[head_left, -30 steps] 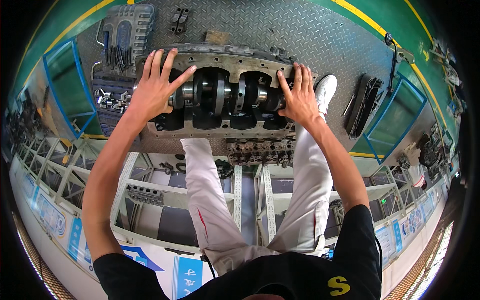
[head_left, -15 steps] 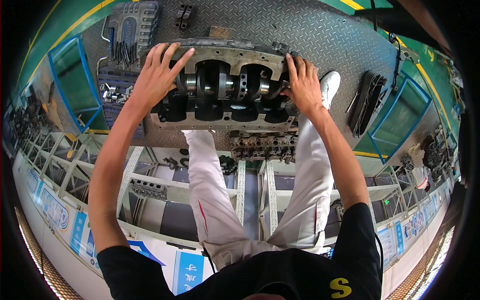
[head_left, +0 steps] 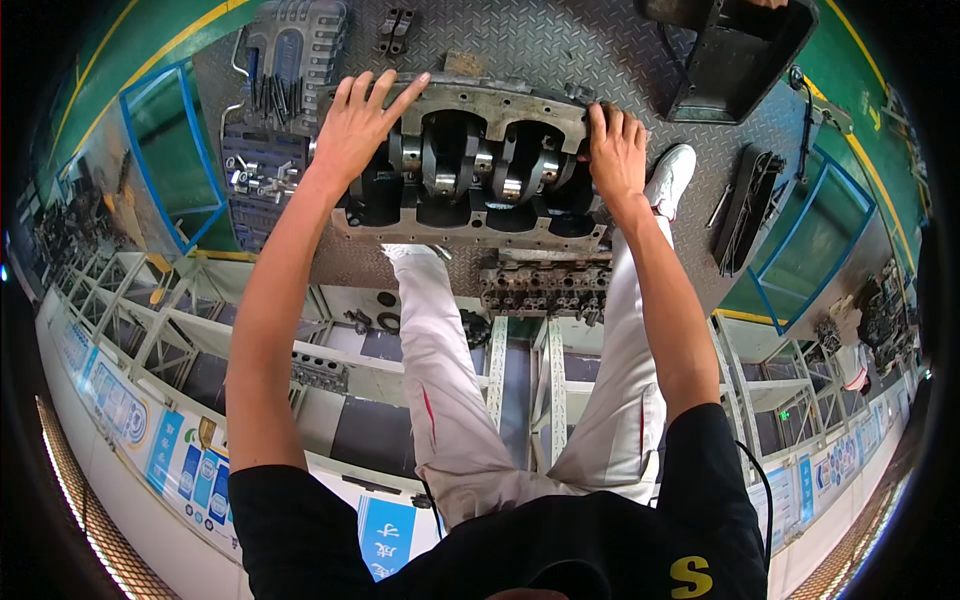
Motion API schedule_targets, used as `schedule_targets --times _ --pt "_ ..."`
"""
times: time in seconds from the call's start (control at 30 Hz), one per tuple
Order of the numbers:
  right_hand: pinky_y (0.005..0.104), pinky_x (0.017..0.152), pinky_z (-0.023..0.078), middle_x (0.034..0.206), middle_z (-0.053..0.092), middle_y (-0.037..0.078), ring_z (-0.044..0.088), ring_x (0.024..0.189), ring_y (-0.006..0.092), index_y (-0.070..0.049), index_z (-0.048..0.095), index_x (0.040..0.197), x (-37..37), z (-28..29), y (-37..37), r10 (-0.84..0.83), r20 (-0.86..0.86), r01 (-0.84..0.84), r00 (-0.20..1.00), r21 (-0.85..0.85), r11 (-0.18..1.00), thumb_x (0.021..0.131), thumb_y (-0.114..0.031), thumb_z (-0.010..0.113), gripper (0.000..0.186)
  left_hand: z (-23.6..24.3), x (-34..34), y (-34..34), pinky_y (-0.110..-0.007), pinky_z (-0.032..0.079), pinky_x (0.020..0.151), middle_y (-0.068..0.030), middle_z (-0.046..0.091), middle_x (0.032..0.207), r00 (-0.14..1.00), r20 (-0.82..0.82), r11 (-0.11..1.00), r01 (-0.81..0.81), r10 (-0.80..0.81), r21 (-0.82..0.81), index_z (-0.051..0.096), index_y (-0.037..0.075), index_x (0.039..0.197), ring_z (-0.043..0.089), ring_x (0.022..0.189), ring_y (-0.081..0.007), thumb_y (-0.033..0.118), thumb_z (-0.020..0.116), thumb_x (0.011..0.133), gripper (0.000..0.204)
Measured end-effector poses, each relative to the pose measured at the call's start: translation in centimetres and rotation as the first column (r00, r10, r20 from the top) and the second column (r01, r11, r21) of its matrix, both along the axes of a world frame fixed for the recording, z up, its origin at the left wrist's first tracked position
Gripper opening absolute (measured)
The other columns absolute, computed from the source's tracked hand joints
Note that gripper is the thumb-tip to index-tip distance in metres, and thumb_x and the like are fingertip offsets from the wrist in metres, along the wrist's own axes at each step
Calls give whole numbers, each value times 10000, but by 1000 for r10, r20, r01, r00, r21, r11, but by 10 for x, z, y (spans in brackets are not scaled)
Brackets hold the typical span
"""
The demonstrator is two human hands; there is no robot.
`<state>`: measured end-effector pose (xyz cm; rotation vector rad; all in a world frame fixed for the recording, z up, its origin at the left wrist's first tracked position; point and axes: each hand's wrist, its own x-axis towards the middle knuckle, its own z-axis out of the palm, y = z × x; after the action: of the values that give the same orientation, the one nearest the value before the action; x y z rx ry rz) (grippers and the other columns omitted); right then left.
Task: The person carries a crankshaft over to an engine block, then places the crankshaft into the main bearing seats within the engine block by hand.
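Observation:
A grey engine block (head_left: 500, 103) lies across the diamond-plate surface in front of me, with a dark crankshaft and shiny journals (head_left: 445, 160) showing in its open underside. My left hand (head_left: 358, 128) grips the block's upper left, fingers curled over the far rail, thumb out of sight. At the right end, my right hand (head_left: 618, 158) is also wrapped on the block, fingertips at the upper corner. Just below the block lies a cylinder head (head_left: 545, 285). A small wooden block (head_left: 465, 62) sits behind it. My white shoe (head_left: 668, 182) is beside my right hand.
Moulded tool case (head_left: 295, 30) and sockets (head_left: 255, 178) on the left; two metal caps (head_left: 395, 32) at top; long black tray (head_left: 745, 205) at right. Another person's hand (head_left: 768, 4) is on a black pan (head_left: 705, 95) at upper right. White metal frames (head_left: 555, 390) appear around my legs.
The view has shifted; hands and block sit higher and further right in the picture. The crankshaft's journals show at a different angle. A black pan has come in at upper right with someone's hand.

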<state>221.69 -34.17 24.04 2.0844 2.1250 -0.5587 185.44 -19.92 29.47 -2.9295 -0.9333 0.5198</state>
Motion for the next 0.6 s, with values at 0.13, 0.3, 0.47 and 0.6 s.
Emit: schedule_targets --times 0.13,0.3,0.47,0.6 --pt "483 1123 368 1340 530 110 487 1293 334 -161 410 1435 0 -3 -2 -3 2 3 1000 31 1000 692 -228 872 877 3 -2 3 -454 337 1129 -68 437 1372 1000 -7 997 19 -19 68 240 308 1626 427 1278 -296 156 860 697 1127" --pt "449 1101 387 1310 538 117 522 1223 325 -149 427 1409 -5 4 2 24 91 -28 996 41 999 666 -241 882 876 -1 -3 -5 -444 354 1097 -81 464 1370 998 51 997 -46 43 64 199 340 1637 449 1256 -296 17 622 863 940" --pt "456 1125 377 1329 541 128 513 1246 322 -139 426 1437 -3 0 -7 -7 44 7 999 -3 1000 645 -269 895 930 -1 10 -11 -458 343 1118 -96 455 1402 995 -86 996 -38 45 81 196 327 1636 449 1275 -305 43 594 876 904" --pt "511 1186 308 1484 466 170 433 1373 378 -124 324 1555 -14 -7 -19 -23 91 12 996 121 993 820 -207 780 869 13 6 -23 -513 263 1211 -130 434 1449 989 -80 991 -121 125 52 199 306 1634 409 1361 -335 37 587 890 881"
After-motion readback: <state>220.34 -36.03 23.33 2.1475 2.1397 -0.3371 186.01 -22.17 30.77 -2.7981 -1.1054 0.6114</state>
